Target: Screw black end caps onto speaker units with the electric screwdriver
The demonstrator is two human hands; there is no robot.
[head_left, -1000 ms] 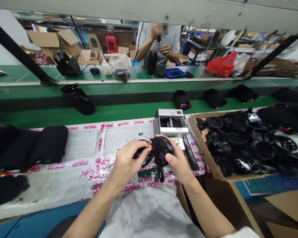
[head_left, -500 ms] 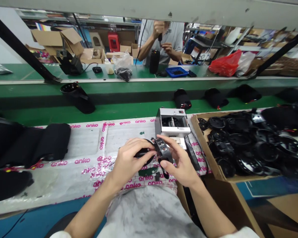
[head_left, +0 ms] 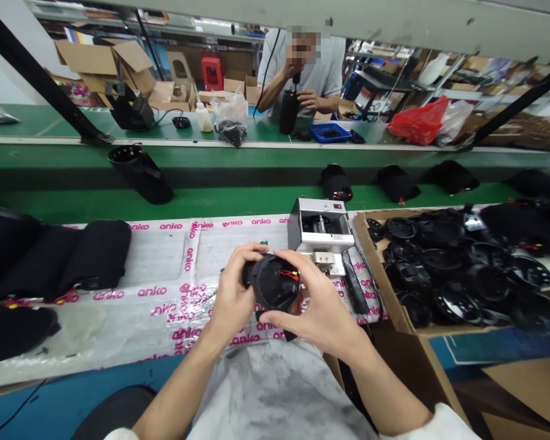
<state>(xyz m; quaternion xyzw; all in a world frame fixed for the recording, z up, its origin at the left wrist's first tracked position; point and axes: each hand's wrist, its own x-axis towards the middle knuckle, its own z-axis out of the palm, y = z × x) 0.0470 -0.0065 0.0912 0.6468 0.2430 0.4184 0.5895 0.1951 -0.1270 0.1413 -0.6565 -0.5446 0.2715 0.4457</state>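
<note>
Between my hands is a round black housing (head_left: 275, 287), its open end turned up toward me, with thin red and yellow wires showing inside. My left hand (head_left: 236, 290) grips its left side. Fingers and thumb of my right hand (head_left: 318, 305) curve around the right side. A black piece shows by my left fingers, and a dark strip hangs below; how they join the housing is hidden. Just beyond my right hand stands a silver machine (head_left: 321, 235) with a metal block (head_left: 325, 261) at its front.
A cardboard box (head_left: 396, 308) of black round plastic parts (head_left: 444, 263) is on the right. Black fabric-covered pieces (head_left: 103, 253) with wires lie left. A black cylinder (head_left: 142, 174) leans on the green bench. Across it, a person (head_left: 302, 79) handles another black cylinder (head_left: 288, 112).
The black part between my hands has turned, so its round open end and wires now face me. My left fingers have moved from pinching its edge to gripping its side.
</note>
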